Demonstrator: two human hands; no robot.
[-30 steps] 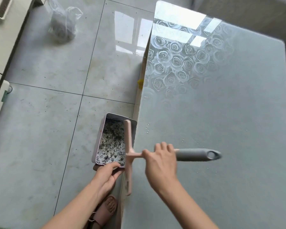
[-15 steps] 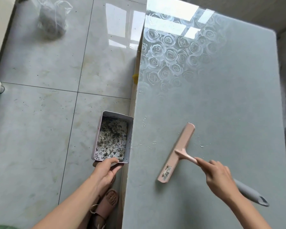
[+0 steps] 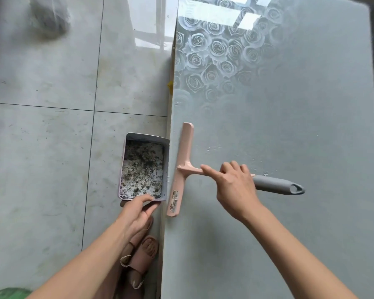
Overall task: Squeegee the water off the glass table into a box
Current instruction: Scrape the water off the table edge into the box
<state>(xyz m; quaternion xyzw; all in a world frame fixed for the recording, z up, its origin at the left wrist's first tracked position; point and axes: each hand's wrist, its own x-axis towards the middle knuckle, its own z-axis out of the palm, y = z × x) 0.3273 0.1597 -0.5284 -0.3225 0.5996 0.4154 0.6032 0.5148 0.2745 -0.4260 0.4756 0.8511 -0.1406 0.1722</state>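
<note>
Hands: the right hand (image 3: 233,186) grips the pink plastic squeegee with a grey handle (image 3: 183,169) at its neck, forefinger laid straight along the stem. The left hand (image 3: 136,212) holds the near end of the shallow rectangular pale tin box (image 3: 147,138), thumb over the rim. The box hangs off the left edge of the rose-patterned glass surface (image 3: 289,126), just beside it and lower. The blade lies parallel to that edge, just inside it.

Step in hand, as I judge it: the end of a leftward pull, tipping water over the edge.
- Keep the blade square to the edge and press evenly.
- Bring the box rim tight under the lip.
- The blade runs longer than the box at both ends, so water there may miss.
- Water droplets (image 3: 214,147) sit right of the blade, near the right hand; they call for another pass.

Hard to make out:
- The rubber lip is hidden beneath the blade, so contact with the glass cannot be told.
- The left fingers under the box are hidden.
- The dark speckle in the box could be dirt or water; unclear.
- The blade label is illegible.
</note>
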